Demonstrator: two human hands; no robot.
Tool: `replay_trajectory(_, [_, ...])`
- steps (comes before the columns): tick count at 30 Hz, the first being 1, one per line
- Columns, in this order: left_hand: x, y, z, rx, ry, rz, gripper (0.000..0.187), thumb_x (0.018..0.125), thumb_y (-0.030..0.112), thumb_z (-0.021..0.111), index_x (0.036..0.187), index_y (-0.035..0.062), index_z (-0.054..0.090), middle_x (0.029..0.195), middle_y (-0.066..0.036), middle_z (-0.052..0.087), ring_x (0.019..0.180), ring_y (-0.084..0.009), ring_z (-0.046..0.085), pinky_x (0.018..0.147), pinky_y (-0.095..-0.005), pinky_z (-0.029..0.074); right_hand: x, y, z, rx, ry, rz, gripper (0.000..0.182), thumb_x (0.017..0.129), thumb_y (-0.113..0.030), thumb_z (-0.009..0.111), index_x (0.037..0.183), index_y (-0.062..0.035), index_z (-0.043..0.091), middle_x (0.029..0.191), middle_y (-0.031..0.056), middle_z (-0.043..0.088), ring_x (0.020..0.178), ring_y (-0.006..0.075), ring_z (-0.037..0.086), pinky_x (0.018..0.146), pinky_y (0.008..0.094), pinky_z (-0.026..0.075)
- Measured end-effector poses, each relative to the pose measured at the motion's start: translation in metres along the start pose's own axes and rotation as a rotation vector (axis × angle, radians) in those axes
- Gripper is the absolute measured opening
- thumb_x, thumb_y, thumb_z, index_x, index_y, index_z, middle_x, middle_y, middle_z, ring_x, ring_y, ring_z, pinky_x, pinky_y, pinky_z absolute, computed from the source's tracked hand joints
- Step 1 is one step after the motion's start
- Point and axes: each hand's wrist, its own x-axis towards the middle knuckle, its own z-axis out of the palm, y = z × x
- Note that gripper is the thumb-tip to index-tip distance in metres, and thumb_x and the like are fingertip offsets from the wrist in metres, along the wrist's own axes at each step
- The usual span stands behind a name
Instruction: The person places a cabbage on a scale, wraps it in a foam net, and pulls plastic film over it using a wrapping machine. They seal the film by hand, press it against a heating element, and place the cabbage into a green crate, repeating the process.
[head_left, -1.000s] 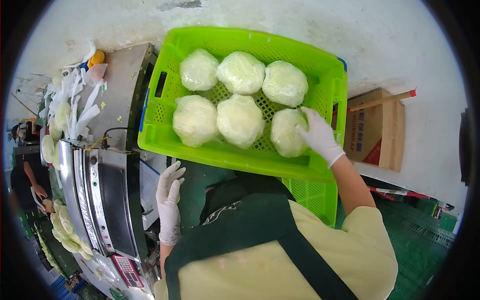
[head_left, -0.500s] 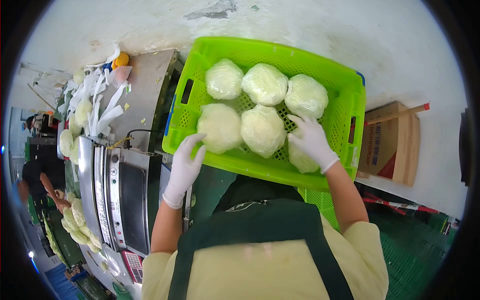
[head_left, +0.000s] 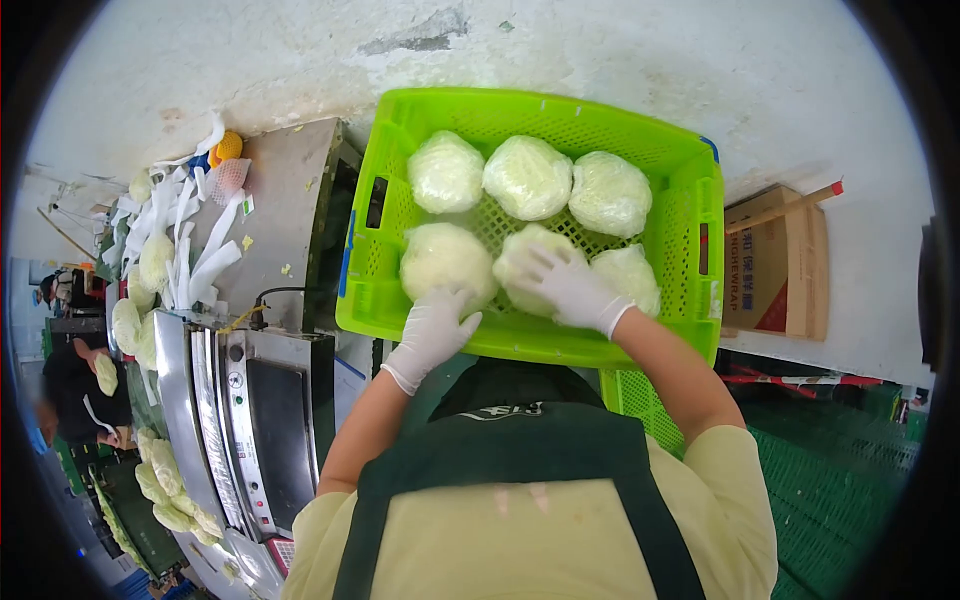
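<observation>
Several cabbages wrapped in clear film sit in two rows inside a bright green crate. My right hand, in a white glove, rests with spread fingers on the front middle cabbage. Beside it, partly behind my wrist, is the front right cabbage. My left hand, also gloved, touches the near side of the front left cabbage, its thumb apart from the fingers. Along the back lie the left cabbage, the middle cabbage and the right cabbage.
Left of the crate stands a wrapping machine beside a metal table strewn with white foam netting. A co-worker handles cabbages at far left. A cardboard box leans by the wall at right.
My right hand has moved left from the front right cabbage to the front middle one. My left hand has come inward onto the front left cabbage. The co-worker now holds a cabbage up.
</observation>
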Motion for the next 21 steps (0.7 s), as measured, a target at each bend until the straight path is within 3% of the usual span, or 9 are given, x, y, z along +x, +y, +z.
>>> replay_trajectory(2, [0.001,0.001,0.004,0.011,-0.012,-0.006,0.035,0.088,0.026,0.064,0.117,0.0063,0.063,0.116,-0.015,0.063,0.108,-0.0361,0.057,0.093,-0.0458,0.047,-0.008,-0.019,0.010,0.005,0.027,-0.038,0.077,0.069,-0.020,0.079,0.140,-0.0249,0.050,0.155,0.0066,0.034,0.144,0.0333,0.029,0.111,0.0562,0.033])
replay_trajectory(5, [0.001,-0.003,0.010,-0.034,0.139,0.106,0.030,0.086,0.028,0.064,0.106,0.0050,0.064,0.100,-0.016,0.063,0.094,-0.0373,0.059,0.083,-0.0478,0.049,-0.013,-0.021,0.007,0.170,-0.006,-0.039,0.066,0.074,-0.019,0.076,0.136,-0.0232,0.054,0.156,0.0061,0.033,0.145,0.0324,0.028,0.114,0.0577,0.029])
replay_trajectory(8, [0.001,0.006,0.007,0.068,0.094,0.076,0.029,0.086,0.027,0.064,0.103,0.0037,0.064,0.099,-0.015,0.064,0.095,-0.0367,0.060,0.082,-0.0478,0.049,-0.021,-0.022,0.004,0.275,-0.006,-0.032,0.057,0.078,-0.021,0.073,0.132,-0.0206,0.058,0.155,0.0061,0.035,0.145,0.0310,0.029,0.115,0.0561,0.029])
replay_trajectory(11, [0.016,0.028,0.002,0.071,0.068,0.055,0.039,0.086,0.026,0.064,0.115,0.0004,0.061,0.112,-0.020,0.063,0.103,-0.0382,0.059,0.087,-0.0481,0.049,-0.032,-0.017,0.003,0.331,0.082,-0.043,0.050,0.080,-0.023,0.071,0.128,-0.0161,0.060,0.151,0.0079,0.040,0.142,0.0308,0.033,0.113,0.0522,0.033])
replay_trajectory(12, [0.023,0.034,0.005,0.034,0.071,0.081,0.047,0.086,0.027,0.065,0.123,0.0006,0.055,0.122,-0.023,0.056,0.110,-0.0403,0.056,0.092,-0.0485,0.047,-0.036,-0.015,0.003,0.356,0.118,-0.051,0.048,0.080,-0.023,0.070,0.126,-0.0144,0.061,0.150,0.0088,0.042,0.141,0.0310,0.035,0.112,0.0508,0.034])
replay_trajectory(14, [0.038,0.046,0.017,-0.040,0.080,0.126,0.065,0.086,0.028,0.067,0.140,0.0011,0.045,0.143,-0.029,0.043,0.124,-0.0446,0.048,0.103,-0.0493,0.042,-0.050,-0.007,0.005,0.449,0.189,0.130,0.047,0.080,-0.023,0.069,0.124,-0.0108,0.061,0.144,0.0115,0.048,0.136,0.0326,0.040,0.111,0.0484,0.035])
replay_trajectory(17, [0.044,0.060,0.040,0.096,-0.095,0.150,0.081,0.084,0.032,0.069,0.149,0.0014,0.032,0.154,-0.033,0.020,0.135,-0.0499,0.036,0.111,-0.0486,0.036,-0.084,0.009,-0.017,0.497,0.326,0.369,0.044,0.080,-0.020,0.069,0.122,-0.0066,0.062,0.138,0.0155,0.053,0.129,0.0344,0.047,0.109,0.0466,0.037])
replay_trajectory(21, [0.042,0.050,0.034,-0.026,-0.158,0.149,0.081,0.084,0.033,0.070,0.150,0.0045,0.032,0.156,-0.033,0.015,0.138,-0.0516,0.031,0.114,-0.0474,0.033,-0.142,0.032,-0.034,0.330,0.631,0.604,0.043,0.079,-0.009,0.066,0.121,-0.0038,0.061,0.134,0.0179,0.055,0.124,0.0358,0.050,0.108,0.0461,0.038])
